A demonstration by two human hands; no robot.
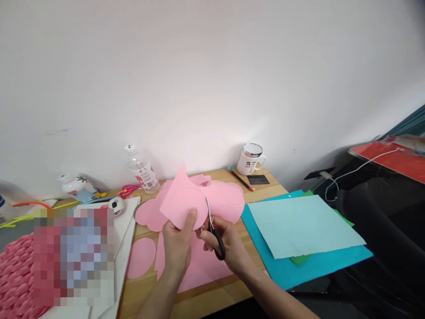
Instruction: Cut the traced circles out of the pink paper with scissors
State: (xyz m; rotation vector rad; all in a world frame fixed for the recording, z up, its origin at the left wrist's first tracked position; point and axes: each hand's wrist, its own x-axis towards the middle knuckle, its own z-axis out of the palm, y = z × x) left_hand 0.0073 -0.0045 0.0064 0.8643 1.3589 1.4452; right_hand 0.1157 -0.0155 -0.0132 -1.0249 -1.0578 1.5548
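My left hand [179, 243] pinches a sheet of pink paper [186, 204] near its lower edge, thumb on top. A round outline is marked on that sheet, and its lower side is cut to a curve. In my right hand [224, 241] is a pair of scissors [218, 243] with black handles. The blades point upward at the right edge of the paper, along the curve; whether they are parted is hard to tell. Beneath both hands lie more pink sheets and rounded pieces. A loose pink paper circle [141, 258] rests on the wooden table [212, 303] to the left.
Along the wall stand a plastic bottle [142, 170], a white jar [79, 188] and a white mug [251, 159]. A pencil [241, 178] and black card [258, 180] lie near the mug. Light blue paper [307, 226] tops coloured sheets at right. A pink woven item [16, 270] sits left.
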